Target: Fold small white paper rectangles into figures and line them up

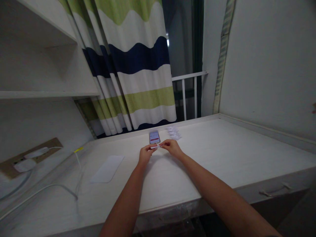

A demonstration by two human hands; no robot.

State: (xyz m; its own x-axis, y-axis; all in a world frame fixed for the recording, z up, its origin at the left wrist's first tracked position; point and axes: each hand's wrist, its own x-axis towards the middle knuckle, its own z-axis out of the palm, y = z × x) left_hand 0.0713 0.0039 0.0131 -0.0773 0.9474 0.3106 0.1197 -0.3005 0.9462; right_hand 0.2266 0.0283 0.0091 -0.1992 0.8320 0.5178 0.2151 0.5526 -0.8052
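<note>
Between my two hands is a small folded piece of white paper (154,146), raised a little above the white desk. My left hand (146,153) pinches its left part between thumb and fingers. At its right end, the fingertips of my right hand (171,146) are closed on it too. Just beyond the hands lies a phone (154,136) with a lit screen and a red bar on it. Several folded white paper pieces (174,133) stand in a row beyond my right hand. The paper's exact folds are too small to make out.
A stack or sheet of white paper (108,169) lies left of my arms. White cables (77,184) run across the desk's left side from plugs in a power strip (32,158). A striped curtain (138,65) hangs behind the desk's far edge, and a wall (269,72) borders the right.
</note>
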